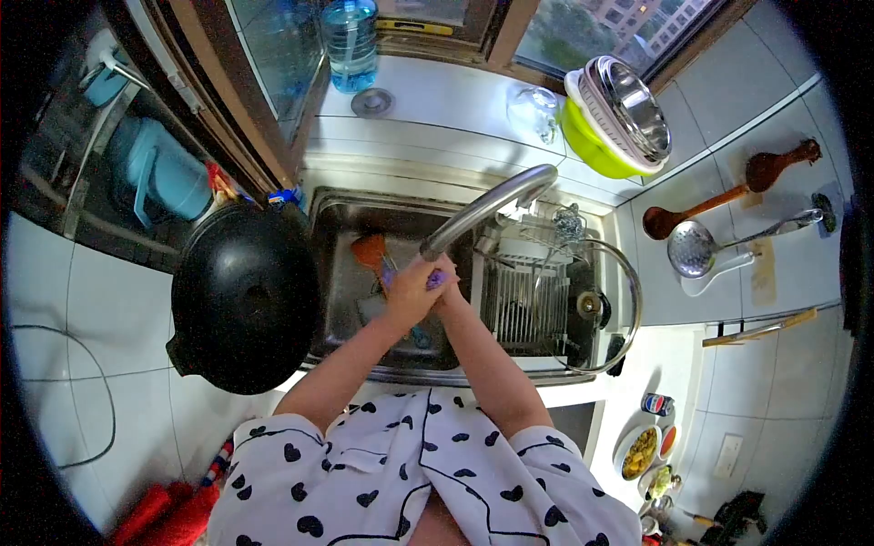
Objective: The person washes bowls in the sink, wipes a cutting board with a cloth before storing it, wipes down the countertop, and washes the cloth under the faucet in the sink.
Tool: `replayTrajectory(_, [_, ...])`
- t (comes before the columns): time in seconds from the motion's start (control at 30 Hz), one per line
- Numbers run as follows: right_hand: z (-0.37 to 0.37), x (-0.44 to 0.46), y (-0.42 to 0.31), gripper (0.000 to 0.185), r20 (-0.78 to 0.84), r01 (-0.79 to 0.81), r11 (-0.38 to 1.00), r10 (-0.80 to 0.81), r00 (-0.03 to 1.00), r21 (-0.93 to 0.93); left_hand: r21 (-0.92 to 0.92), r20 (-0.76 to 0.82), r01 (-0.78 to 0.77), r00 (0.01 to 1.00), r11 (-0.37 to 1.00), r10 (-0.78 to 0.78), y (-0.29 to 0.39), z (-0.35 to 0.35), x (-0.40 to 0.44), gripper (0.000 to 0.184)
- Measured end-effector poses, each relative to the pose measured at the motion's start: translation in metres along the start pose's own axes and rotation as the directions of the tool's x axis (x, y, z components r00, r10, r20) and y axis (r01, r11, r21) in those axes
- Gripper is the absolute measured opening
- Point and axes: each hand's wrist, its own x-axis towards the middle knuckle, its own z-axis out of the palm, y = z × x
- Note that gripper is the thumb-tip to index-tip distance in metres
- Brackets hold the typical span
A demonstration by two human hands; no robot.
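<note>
Both my hands are together over the sink (pixel 332 323), just below the mouth of the curved metal faucet (pixel 492 205). My left hand (pixel 411 293) is closed, its fingers curled against my right hand (pixel 448 275). Between them shows a small purple thing (pixel 436 279), soft-looking, perhaps a cloth or scrubber; most of it is hidden by the fingers. My right hand is closed round it from the other side. Beyond my left hand, an orange-brown flat object (pixel 369 250) rests in the sink. Something pale lies under my left wrist, too unclear to name.
A large black wok (pixel 246 300) stands left of the sink. At the right are a dish rack (pixel 523 305) and a round pot lid with a metal rim (pixel 635 296). Stacked colanders and bowls (pixel 610 123) sit on the ledge; ladles (pixel 692 247) hang on the right wall.
</note>
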Motion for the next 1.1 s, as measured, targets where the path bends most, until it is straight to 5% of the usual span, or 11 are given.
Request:
replayTrajectory(0.07, [0.019,-0.016,-0.005,0.032,-0.119,-0.051,0.998,0.046,0.992,-0.036,0.081,-0.003,-0.025,1.000,0.996,0.025,-0.043,0.014,0.002,0.034])
replayTrajectory(0.17, [0.042,-0.026,-0.008,0.026,-0.400,-0.118,0.785,-0.175,0.900,-0.608,-0.049,-0.136,0.137,0.980,0.989,-0.142,-0.056,0.009,0.023,0.029])
replayTrajectory(0.2, [0.018,-0.004,0.013,0.018,-0.233,0.027,0.873,-0.160,0.959,-0.486,-0.005,-0.156,0.168,0.974,0.986,-0.167,-0.060,0.005,0.026,0.029])
replayTrajectory(0.37, [-0.011,0.017,0.004,0.015,-0.019,0.103,0.836,-0.134,0.991,-0.539,-0.024,-0.080,0.175,0.981,0.984,-0.177,-0.035,-0.012,0.015,0.037])
replayTrajectory(0.47, [-0.002,0.000,-0.041,0.021,0.054,0.000,0.869,0.031,0.998,-0.495,0.046,0.213,0.163,0.962,0.985,-0.170,-0.051,-0.030,0.012,0.038])
replayTrajectory(0.57, [0.003,-0.027,-0.074,0.030,0.198,0.131,0.755,-0.002,0.980,-0.643,0.284,0.435,0.132,0.865,0.950,-0.250,-0.037,-0.065,0.017,0.037])
replayTrajectory(0.7, [-0.033,-0.013,-0.055,0.035,0.229,0.255,0.712,-0.135,0.964,-0.654,-0.071,0.327,0.185,0.933,0.980,-0.152,-0.058,-0.055,0.021,0.032])
replayTrajectory(0.8, [-0.022,-0.018,-0.025,0.034,-0.045,0.139,0.697,-0.239,0.970,-0.703,-0.409,0.279,0.372,0.921,0.833,-0.274,-0.033,-0.040,0.020,0.028])
replayTrajectory(0.9, [-0.027,-0.003,0.014,0.030,-0.229,-0.046,0.936,-0.038,0.973,-0.349,-0.371,0.227,0.388,0.919,0.843,-0.323,-0.013,-0.029,0.015,0.030])
replayTrajectory(1.0, [0.002,-0.040,-0.015,0.031,0.043,-0.409,0.910,0.407,0.913,0.069,-0.484,0.273,0.377,0.922,0.789,-0.273,-0.016,-0.022,0.008,0.029])
replayTrajectory(1.1, [-0.028,-0.008,0.011,0.031,0.088,-0.325,0.902,0.313,0.946,0.284,-0.634,0.233,0.418,0.906,0.650,-0.354,-0.024,-0.031,0.011,0.025])
